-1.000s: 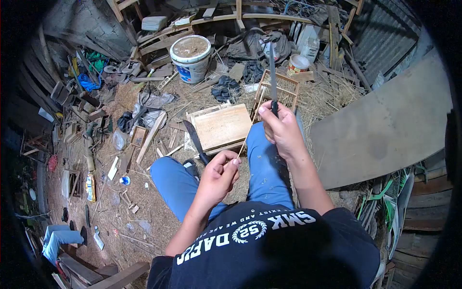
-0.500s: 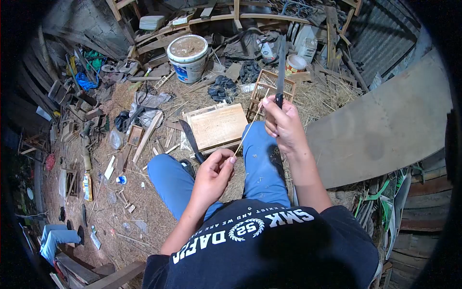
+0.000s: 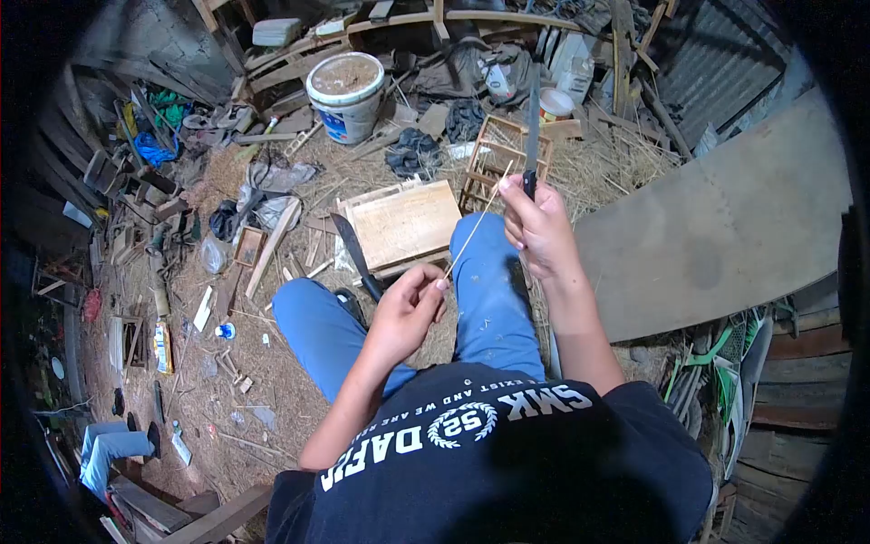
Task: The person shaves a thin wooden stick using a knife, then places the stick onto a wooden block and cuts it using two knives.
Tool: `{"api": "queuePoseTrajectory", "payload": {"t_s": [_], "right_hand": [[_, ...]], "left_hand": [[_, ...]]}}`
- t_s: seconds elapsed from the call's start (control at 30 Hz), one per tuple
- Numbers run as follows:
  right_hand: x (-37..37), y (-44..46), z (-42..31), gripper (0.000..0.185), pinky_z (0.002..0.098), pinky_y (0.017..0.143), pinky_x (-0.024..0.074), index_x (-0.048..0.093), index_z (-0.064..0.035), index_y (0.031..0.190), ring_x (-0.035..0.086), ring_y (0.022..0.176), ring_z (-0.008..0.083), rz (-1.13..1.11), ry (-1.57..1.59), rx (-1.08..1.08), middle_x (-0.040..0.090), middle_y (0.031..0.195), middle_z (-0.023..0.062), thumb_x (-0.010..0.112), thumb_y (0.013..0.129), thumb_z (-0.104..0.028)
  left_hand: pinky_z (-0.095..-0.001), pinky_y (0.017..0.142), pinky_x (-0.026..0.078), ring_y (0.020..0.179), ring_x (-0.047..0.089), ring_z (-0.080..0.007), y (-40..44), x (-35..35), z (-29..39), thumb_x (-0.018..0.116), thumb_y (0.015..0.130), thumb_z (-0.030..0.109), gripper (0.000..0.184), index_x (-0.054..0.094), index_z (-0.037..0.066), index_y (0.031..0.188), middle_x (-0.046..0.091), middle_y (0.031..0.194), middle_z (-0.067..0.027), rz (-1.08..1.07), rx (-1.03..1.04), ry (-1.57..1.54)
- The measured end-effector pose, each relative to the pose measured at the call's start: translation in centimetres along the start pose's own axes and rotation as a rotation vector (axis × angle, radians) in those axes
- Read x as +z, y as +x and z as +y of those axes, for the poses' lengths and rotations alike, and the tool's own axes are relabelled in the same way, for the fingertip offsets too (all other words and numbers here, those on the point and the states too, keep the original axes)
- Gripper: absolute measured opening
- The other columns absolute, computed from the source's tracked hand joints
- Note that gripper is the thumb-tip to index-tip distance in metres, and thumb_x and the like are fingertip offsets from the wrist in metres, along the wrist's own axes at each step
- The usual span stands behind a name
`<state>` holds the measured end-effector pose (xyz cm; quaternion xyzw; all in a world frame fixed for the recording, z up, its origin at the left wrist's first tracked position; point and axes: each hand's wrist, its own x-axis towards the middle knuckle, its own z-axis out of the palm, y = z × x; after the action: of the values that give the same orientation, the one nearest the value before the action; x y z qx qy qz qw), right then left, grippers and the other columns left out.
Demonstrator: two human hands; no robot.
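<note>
Pale thin stick slants right of wooden board; left grip pinches near end; right grip clasps black-handled knife.

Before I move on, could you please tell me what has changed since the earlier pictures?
The right hand and the knife in it have shifted right, so the knife crosses nearer the right side of the slatted crate. The scene behind has slid up and left in the picture. Nothing was taken hold of or let go: the left hand still holds the thin stick, and the machete lies beside the wooden box.
</note>
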<state>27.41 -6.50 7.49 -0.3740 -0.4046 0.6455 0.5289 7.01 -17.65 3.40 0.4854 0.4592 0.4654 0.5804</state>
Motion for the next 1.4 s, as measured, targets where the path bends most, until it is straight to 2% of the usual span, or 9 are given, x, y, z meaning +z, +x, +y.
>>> {"api": "queuePoseTrajectory", "payload": {"t_s": [0.3,0.43,0.57,0.67,0.77,0.9,1.23,1.3,1.4], "right_hand": [[-7.9,-2.0,3.5,0.018,0.0233,0.039,0.0221,0.064,-0.0099,0.095,0.030,0.041,0.0013,0.283,-0.274,0.146,0.039,0.054,-0.0104,0.065,0.104,-0.026],[-9.9,-3.8,5.5,0.034,0.0250,0.075,0.0429,0.066,-0.0015,0.098,0.053,0.082,0.0070,0.296,-0.465,0.081,0.063,0.086,-0.0012,0.059,0.107,-0.034],[-12.1,-5.4,8.3,0.042,0.0306,0.070,0.0468,0.068,-0.0009,0.097,0.058,0.076,0.0110,0.270,-0.719,0.076,0.066,0.081,0.0041,0.055,0.108,-0.039],[-11.1,-7.2,9.3,0.049,0.0458,0.064,0.0500,0.070,-0.0053,0.094,0.069,0.070,0.0370,0.223,-1.086,0.070,0.065,0.071,0.0219,0.055,0.102,-0.051],[-8.8,-8.6,7.9,0.049,0.0500,0.063,0.0511,0.070,-0.0069,0.091,0.069,0.073,0.0420,0.097,-1.362,0.175,0.067,0.071,0.0215,0.055,0.101,-0.052],[-9.6,-9.3,9.7,0.045,0.0503,0.055,0.0516,0.072,-0.0101,0.083,0.067,0.060,0.0397,0.061,-1.555,-0.002,0.065,0.060,0.0158,0.062,0.097,-0.052],[-10.8,-8.9,10.1,0.049,0.0511,0.058,0.0530,0.069,-0.0103,0.076,0.069,0.064,0.0390,0.098,-1.598,0.043,0.067,0.064,0.0161,0.060,0.097,-0.054],[-11.0,-9.3,11.0,0.051,0.0516,0.053,0.0505,0.066,-0.0088,0.073,0.066,0.058,0.0412,0.063,-1.602,-0.190,0.062,0.058,0.0177,0.063,0.096,-0.054],[-11.6,-8.3,9.8,0.050,0.0519,0.054,0.0506,0.067,-0.0089,0.075,0.066,0.060,0.0418,0.148,-1.574,0.025,0.063,0.060,0.0181,0.063,0.096,-0.054]], "left_hand": [[-0.0229,0.058,0.040,0.066,0.050,-0.0046,2.0,0.4,-7.9,0.058,0.107,0.016,0.014,0.058,0.003,0.102,0.054,0.073,0.0030,-0.139,-0.111,0.206],[-0.0235,0.057,0.038,0.064,0.048,-0.0039,2.3,1.0,-10.9,0.060,0.106,0.015,0.014,0.059,0.003,0.097,0.052,0.070,0.0042,-0.096,-0.090,0.288],[-0.0238,0.056,0.036,0.062,0.046,-0.0035,2.9,1.2,-12.7,0.060,0.105,0.015,0.015,0.058,0.004,0.095,0.051,0.068,0.0050,-0.071,-0.089,0.308],[-0.0267,0.056,0.037,0.062,0.046,-0.0056,3.2,1.8,-13.0,0.062,0.103,0.016,0.016,0.061,0.003,0.093,0.051,0.067,0.0022,-0.054,-0.101,0.297],[-0.0301,0.056,0.039,0.060,0.047,-0.0085,3.4,2.3,-13.6,0.065,0.100,0.017,0.018,0.063,0.002,0.092,0.052,0.065,-0.0017,-0.031,-0.092,0.307],[-0.0313,0.058,0.041,0.060,0.049,-0.0110,3.7,2.9,-14.5,0.065,0.099,0.017,0.017,0.063,0.002,0.093,0.054,0.066,-0.0042,-0.010,-0.083,0.335],[-0.0331,0.057,0.041,0.060,0.051,-0.0138,3.5,3.6,-14.5,0.064,0.099,0.017,0.014,0.063,0.003,0.095,0.055,0.066,-0.0086,0.003,-0.076,0.396],[-0.0338,0.057,0.041,0.059,0.050,-0.0148,3.6,3.7,-14.8,0.063,0.099,0.017,0.014,0.063,0.004,0.095,0.056,0.066,-0.0093,0.019,-0.041,0.346],[-0.0340,0.057,0.041,0.058,0.049,-0.0148,3.5,3.7,-14.3,0.063,0.100,0.017,0.014,0.063,0.004,0.095,0.055,0.065,-0.0092,0.003,-0.054,0.379]]}}
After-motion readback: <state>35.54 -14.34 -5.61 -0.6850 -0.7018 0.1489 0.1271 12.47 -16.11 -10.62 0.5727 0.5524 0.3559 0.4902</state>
